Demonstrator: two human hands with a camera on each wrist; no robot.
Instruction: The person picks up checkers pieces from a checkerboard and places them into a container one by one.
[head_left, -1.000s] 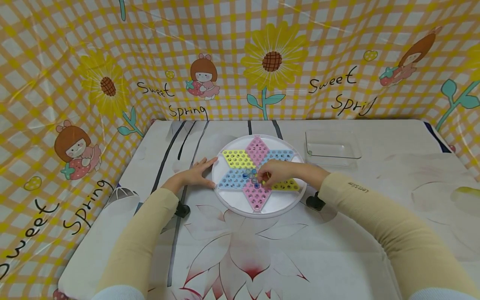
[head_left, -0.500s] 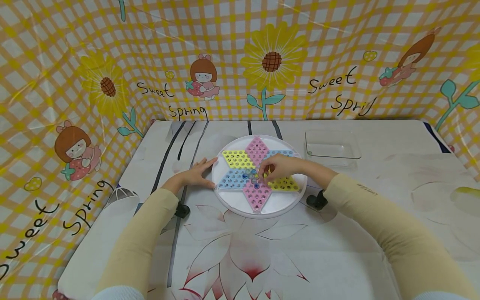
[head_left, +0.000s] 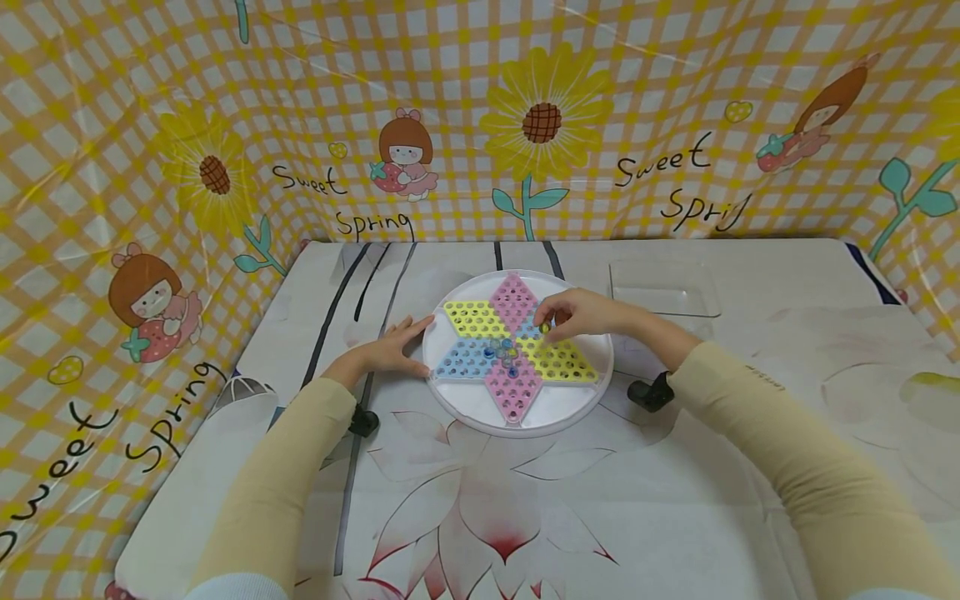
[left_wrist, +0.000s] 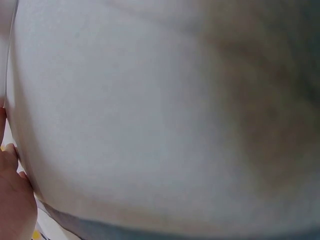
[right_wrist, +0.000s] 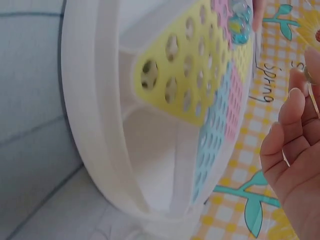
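A round white Chinese checkers board (head_left: pixel 457 404) with a pink, yellow and blue star of holes lies on the table. Several glass marbles (head_left: pixel 501 350) cluster near its centre, also seen as clear and blue marbles (right_wrist: pixel 240 22) in the right wrist view. My right hand (head_left: pixel 583 315) is over the board's right blue point, pinching a yellowish marble (head_left: pixel 545 327) between thumb and finger. My left hand (head_left: pixel 390 350) spreads its thumb and fingers against the board's left rim. In the left wrist view only part of the left hand (left_wrist: pixel 15 200) shows at the edge.
A clear rectangular box (head_left: pixel 663 287) stands behind and right of the board. A white, wire-like object (head_left: pixel 243 392) lies at the table's left edge. A checked sunflower cloth (head_left: pixel 450 75) hangs around the back and left.
My right hand has risen from the board's middle and moved right and back, carrying the yellowish marble away from the cluster. My left hand has stayed at the rim.
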